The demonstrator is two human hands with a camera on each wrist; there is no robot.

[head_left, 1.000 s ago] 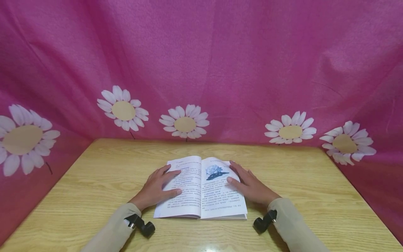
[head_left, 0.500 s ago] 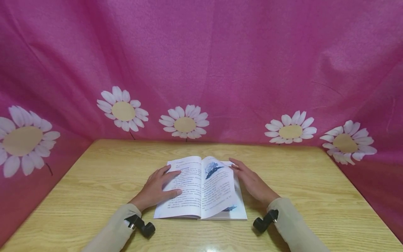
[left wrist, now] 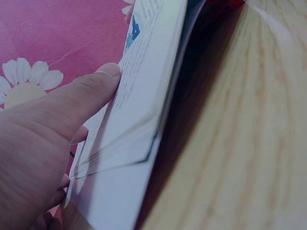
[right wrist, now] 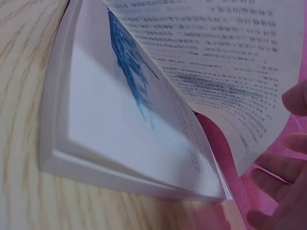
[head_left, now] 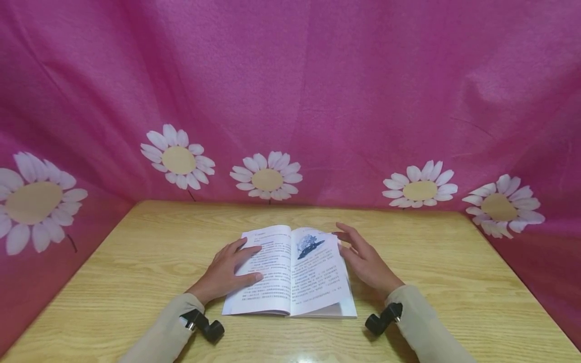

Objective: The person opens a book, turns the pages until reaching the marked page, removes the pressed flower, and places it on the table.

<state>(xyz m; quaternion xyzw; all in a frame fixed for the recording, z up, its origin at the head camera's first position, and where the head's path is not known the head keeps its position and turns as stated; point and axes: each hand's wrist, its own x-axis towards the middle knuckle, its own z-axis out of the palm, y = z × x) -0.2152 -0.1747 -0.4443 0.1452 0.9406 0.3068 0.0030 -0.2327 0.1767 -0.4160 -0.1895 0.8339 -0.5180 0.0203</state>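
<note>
An open book [head_left: 268,267] with printed text lies on the wooden table. My left hand [head_left: 224,272] rests on its left page, fingers spread and the thumb [left wrist: 96,88] laid over the paper near the outer edge. On the right side, a loose page [head_left: 315,282] with a blue tree picture stands partly lifted and curved. Beneath it, another page with a blue drawing [right wrist: 129,62] shows in the right wrist view. My right hand [head_left: 369,264] is at the lifted page's outer upper edge, fingers extended, thumb [right wrist: 296,99] right beside the paper.
A pink curtain [head_left: 340,101] printed with white daisies surrounds the table [head_left: 136,262] at the back and sides. Black wrist cameras sit at both sleeves, the left camera [head_left: 204,325] and the right camera [head_left: 383,318] close to the book's near corners.
The right page has been raised from lying flat, curled toward the left, then eased partly back down. My right hand has shifted slightly outward with fingers straighter. The left hand has stayed still.
</note>
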